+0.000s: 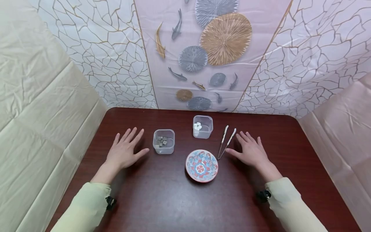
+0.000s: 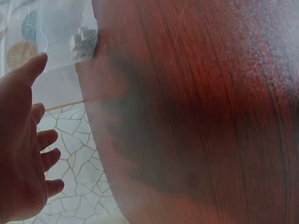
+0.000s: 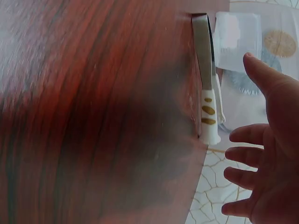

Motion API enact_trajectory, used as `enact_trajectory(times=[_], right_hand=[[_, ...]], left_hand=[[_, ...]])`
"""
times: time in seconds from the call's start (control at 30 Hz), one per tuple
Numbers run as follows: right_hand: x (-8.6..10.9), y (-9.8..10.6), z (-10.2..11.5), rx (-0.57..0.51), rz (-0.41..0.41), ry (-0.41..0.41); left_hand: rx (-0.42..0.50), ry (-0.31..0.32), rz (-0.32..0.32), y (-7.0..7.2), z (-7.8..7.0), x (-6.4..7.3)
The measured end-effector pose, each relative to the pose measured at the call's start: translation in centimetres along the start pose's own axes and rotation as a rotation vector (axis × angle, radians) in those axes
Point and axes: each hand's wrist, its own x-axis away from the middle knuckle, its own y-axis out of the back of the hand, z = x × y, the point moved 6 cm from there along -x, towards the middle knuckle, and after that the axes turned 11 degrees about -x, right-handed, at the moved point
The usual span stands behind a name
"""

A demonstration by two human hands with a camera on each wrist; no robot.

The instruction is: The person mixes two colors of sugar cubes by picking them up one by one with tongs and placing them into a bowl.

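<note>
My left hand (image 1: 124,151) is at the left of the table with its fingers spread, holding nothing. Just right of its thumb stands a clear plastic container (image 1: 171,149) with several small grey cubes (image 1: 160,141) inside. My right hand (image 1: 251,150), fingers also spread and holding nothing, is beside a pair of tongs (image 3: 208,98). These tongs have metal arms and white tips with brown spots, and lie spread on the table. A second clear container (image 1: 207,120), further back, holds several small white pieces (image 1: 197,126). Between the hands sits a patterned bowl (image 1: 201,166) in blue, red and white.
The dark red-brown wooden table (image 1: 162,206) has rounded back corners. Behind it hangs a cloth (image 1: 185,29) printed with fish and round leaves. Pale fabric walls (image 1: 37,96) close in the left and right sides.
</note>
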Motion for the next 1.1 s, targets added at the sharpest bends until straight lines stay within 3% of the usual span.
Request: enact_trajectory(times=[0.63, 1.1], right_hand=[[-1.5, -2.2, 1.5, 0.099, -0.038, -0.029], [-1.7, -2.8, 1.3, 0.127, -0.037, -0.034]], left_hand=[[0.002, -0.004, 0.011, -0.9, -0.3, 0.5], [0.003, 0.012, 0.032, -1.7, -0.2, 0.5]])
